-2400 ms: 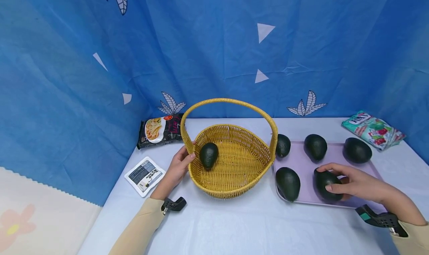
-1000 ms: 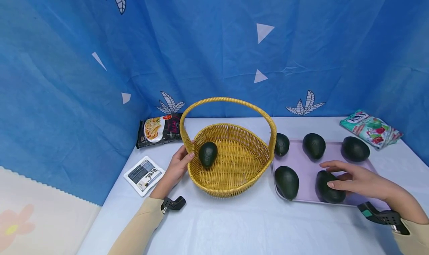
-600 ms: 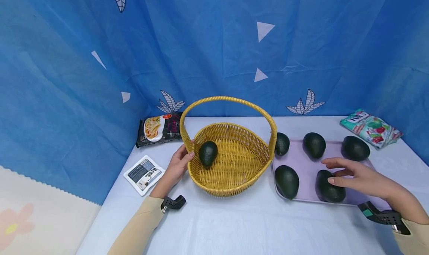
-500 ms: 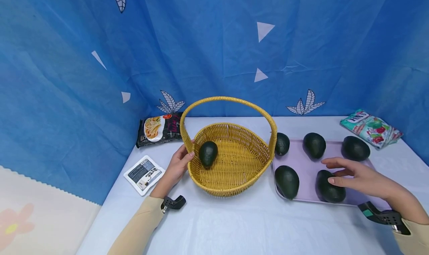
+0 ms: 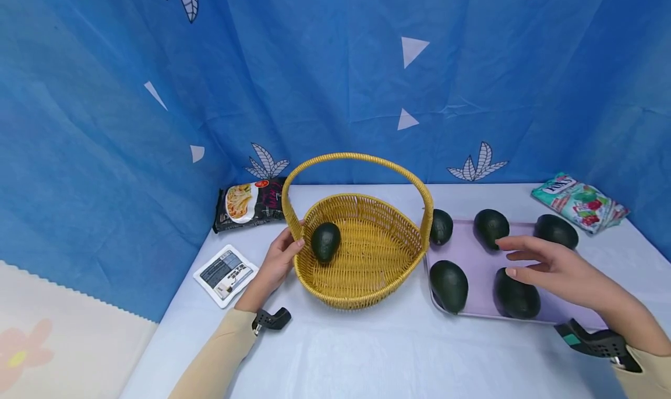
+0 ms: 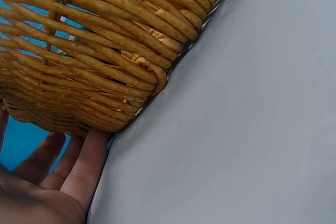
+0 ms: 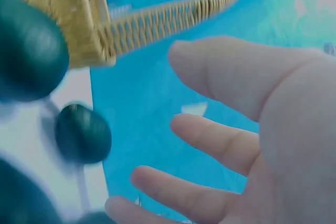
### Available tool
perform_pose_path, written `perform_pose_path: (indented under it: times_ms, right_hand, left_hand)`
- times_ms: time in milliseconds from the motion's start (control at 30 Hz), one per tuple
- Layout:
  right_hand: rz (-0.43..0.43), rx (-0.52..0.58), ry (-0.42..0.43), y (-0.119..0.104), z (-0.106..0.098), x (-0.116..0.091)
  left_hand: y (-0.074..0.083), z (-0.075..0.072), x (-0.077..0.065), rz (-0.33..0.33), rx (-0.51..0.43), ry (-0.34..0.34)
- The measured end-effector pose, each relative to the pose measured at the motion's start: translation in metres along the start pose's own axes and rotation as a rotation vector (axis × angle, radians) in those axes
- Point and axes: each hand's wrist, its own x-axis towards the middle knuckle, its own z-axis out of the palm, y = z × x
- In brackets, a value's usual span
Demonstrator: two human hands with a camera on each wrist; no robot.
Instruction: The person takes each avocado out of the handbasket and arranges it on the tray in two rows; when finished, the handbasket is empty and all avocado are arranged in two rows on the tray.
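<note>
A yellow wicker basket [image 5: 362, 259] with a tall arched handle stands mid-table, one dark green avocado [image 5: 326, 243] lying at its left side. My left hand [image 5: 276, 263] grips the basket's left edge by the handle's base, thumb at the rim; its fingers touch the woven wall [image 6: 89, 51] from outside in the left wrist view. My right hand [image 5: 561, 271] hovers over the lilac tray [image 5: 479, 268], fingers spread, holding nothing. Beneath it lies an avocado [image 5: 516, 294]. Other avocados are the front-left one [image 5: 449, 286], back-left one [image 5: 441, 227], back-middle one [image 5: 491, 229] and partly hidden back-right one [image 5: 557, 230].
A black food packet [image 5: 249, 204] lies behind the left hand. Nearer the left edge is a white flat pack [image 5: 226, 275] with a dark label. A green Fox's candy bag [image 5: 581, 202] lies behind the tray. Blue cloth [image 5: 341, 84] hangs along the table's back.
My right hand has let go of the front avocado, which stays on the tray, and has risen away toward the back. The left hand and basket have not moved.
</note>
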Motion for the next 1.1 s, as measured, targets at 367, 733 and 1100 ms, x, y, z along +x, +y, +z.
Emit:
perform_pose_path:
  times_ms: [367, 733, 1100]
  right_hand:
    - [-0.251, -0.010, -0.092, -0.078, 0.014, 0.030]
    - [-0.314, 0.036, -0.275, -0.142, 0.051, 0.077]
    - [-0.277, 0.033, -0.270, -0.184, 0.079, 0.131]
  left_hand:
    - [0.001, 0.000, 0.000, 0.016, -0.004, -0.015]
    - [0.002, 0.000, 0.000, 0.008, -0.001, -0.004]
    - [0.001, -0.001, -0.001, -0.005, -0.007, -0.011]
